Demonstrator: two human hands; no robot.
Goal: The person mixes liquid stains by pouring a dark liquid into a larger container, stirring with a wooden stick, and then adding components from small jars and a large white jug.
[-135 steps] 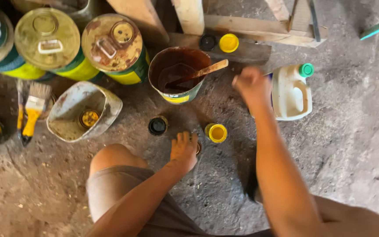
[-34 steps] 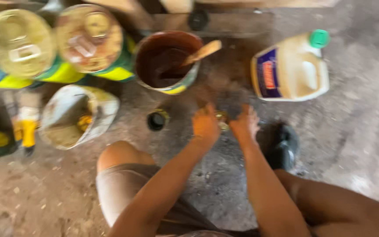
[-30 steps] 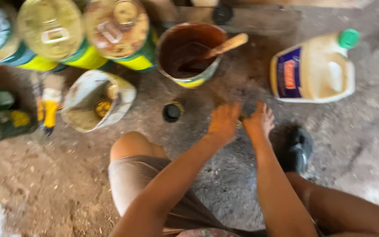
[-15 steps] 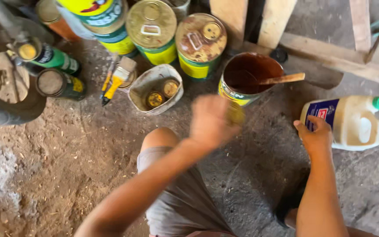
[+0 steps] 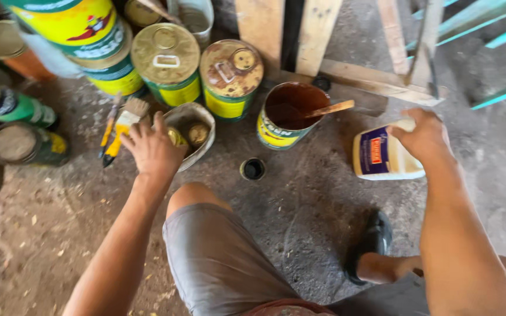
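Right hand hides the white jug's cap end.

We see soft, even daylight on the concrete floor, with faint, diffuse shadows. The rusty can lids show mild sheen. The left hand looks slightly motion-blurred. Edges bend outward from wide-angle distortion.

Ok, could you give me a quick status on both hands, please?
Left hand open over the cut white container. Right hand on the white jug. Open paint can between them.
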